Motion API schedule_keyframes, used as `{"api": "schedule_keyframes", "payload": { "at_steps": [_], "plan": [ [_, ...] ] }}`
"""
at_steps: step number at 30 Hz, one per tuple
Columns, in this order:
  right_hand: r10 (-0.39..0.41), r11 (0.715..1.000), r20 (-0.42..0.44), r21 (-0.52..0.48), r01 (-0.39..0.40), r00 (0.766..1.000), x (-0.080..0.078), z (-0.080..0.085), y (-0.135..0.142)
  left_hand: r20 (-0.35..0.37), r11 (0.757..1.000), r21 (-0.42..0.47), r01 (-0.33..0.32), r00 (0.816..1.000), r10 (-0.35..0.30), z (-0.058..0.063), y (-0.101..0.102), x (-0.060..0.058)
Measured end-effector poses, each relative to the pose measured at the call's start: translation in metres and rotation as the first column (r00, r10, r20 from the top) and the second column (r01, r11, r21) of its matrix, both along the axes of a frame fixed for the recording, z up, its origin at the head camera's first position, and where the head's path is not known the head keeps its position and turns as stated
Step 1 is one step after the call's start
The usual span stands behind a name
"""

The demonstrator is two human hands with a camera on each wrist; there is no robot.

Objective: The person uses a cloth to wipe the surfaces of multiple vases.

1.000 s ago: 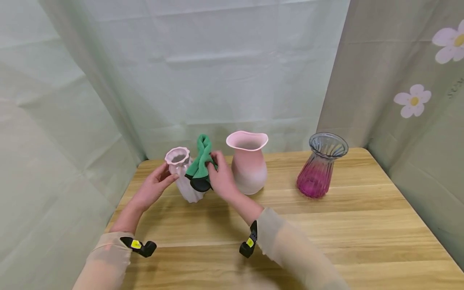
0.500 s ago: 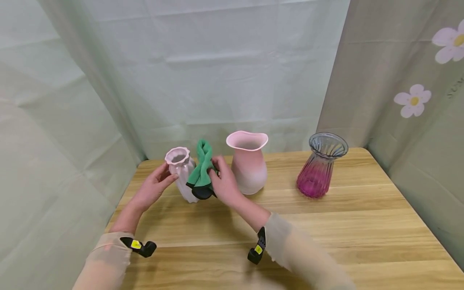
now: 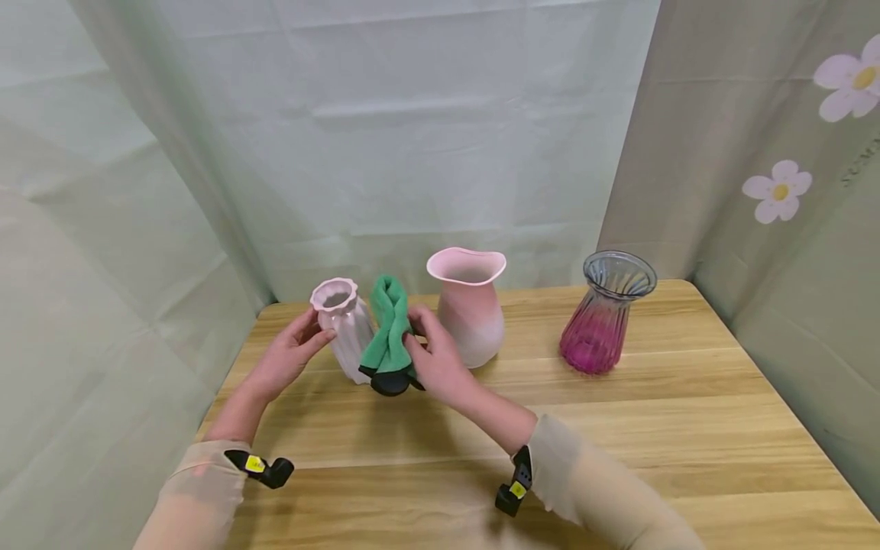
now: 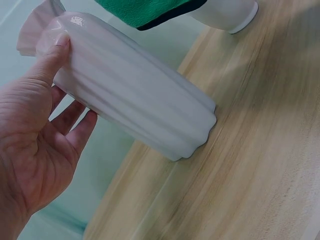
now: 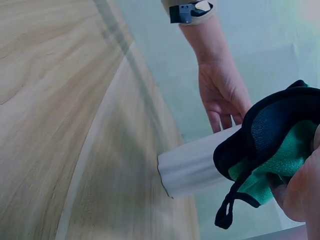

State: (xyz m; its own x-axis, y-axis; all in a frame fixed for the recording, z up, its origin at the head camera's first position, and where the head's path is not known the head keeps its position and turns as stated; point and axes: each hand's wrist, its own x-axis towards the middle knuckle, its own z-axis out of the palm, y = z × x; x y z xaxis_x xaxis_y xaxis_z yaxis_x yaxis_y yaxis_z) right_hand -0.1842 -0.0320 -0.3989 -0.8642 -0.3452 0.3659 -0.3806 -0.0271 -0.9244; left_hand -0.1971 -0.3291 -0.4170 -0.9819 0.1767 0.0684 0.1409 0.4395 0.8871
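At the far left of the head view I have a pale curtain [image 3: 103,229], and at the lower left a beige sleeve [image 3: 199,489] with a small black camera [image 3: 275,472] at the wrist. Then, left of the centre, comes the left hand [image 3: 285,363]. Its fingers are partly bent and they hold the pale ribbed vase [image 3: 348,336] near the neck — the thumb lies on one side, the other fingers go round the opposite side. This vase has a wavy rim, and its base is on the wooden surface [image 3: 660,428].

Just to the right of it is the green cloth [image 3: 388,336], with a black border and, in the right wrist view, a black loop [image 5: 224,217]. The fingers of the right hand [image 3: 441,367] are curled and pinch this cloth at its right side, above the surface. At the top of the left wrist view I see a narrow gap between cloth and vase; whether they touch elsewhere, I cannot tell.

Beyond the right hand, near the middle of the frame, stands the pink vase [image 3: 474,325], whitish at its lower part. Well apart, in the right half, stands the glass vase [image 3: 596,336] — grey-blue at the rim, magenta at the bottom. Near the right edge I see a printed flower [image 3: 778,191] with a yellow centre.
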Motion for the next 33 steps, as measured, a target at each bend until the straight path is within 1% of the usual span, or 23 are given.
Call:
{"api": "schedule_keyframes", "payload": {
  "at_steps": [8, 15, 18, 25, 29, 33],
  "plan": [
    [0.053, 0.999, 0.026, -0.008, -0.053, 0.998, 0.01, 0.001, 0.022, 0.001, 1.0, 0.0, 0.002, 1.0, -0.002, -0.001, -0.001, -0.001],
    [0.102, 0.994, 0.028, -0.029, -0.101, 0.994, 0.024, 0.004, 0.054, -0.008, 1.0, 0.005, 0.002, 1.0, -0.002, -0.002, -0.001, -0.002],
    [0.114, 0.993, 0.038, -0.022, -0.113, 0.993, 0.03, 0.005, 0.068, -0.009, 1.0, 0.01, -0.004, 1.0, 0.004, -0.003, -0.002, -0.003],
    [0.082, 0.997, 0.05, 0.009, -0.082, 0.995, 0.04, 0.008, 0.1, -0.015, 1.0, 0.012, -0.013, 1.0, 0.013, -0.004, -0.002, -0.004],
    [0.059, 0.998, 0.066, 0.012, -0.06, 0.996, 0.046, 0.002, 0.123, -0.006, 1.0, 0.016, -0.012, 1.0, 0.012, -0.004, -0.001, -0.002],
    [-0.004, 1.0, 0.067, 0.012, 0.003, 0.998, 0.05, -0.005, 0.15, 0.0, 1.0, 0.02, -0.014, 1.0, 0.014, -0.004, 0.0, -0.002]
  ]
}}
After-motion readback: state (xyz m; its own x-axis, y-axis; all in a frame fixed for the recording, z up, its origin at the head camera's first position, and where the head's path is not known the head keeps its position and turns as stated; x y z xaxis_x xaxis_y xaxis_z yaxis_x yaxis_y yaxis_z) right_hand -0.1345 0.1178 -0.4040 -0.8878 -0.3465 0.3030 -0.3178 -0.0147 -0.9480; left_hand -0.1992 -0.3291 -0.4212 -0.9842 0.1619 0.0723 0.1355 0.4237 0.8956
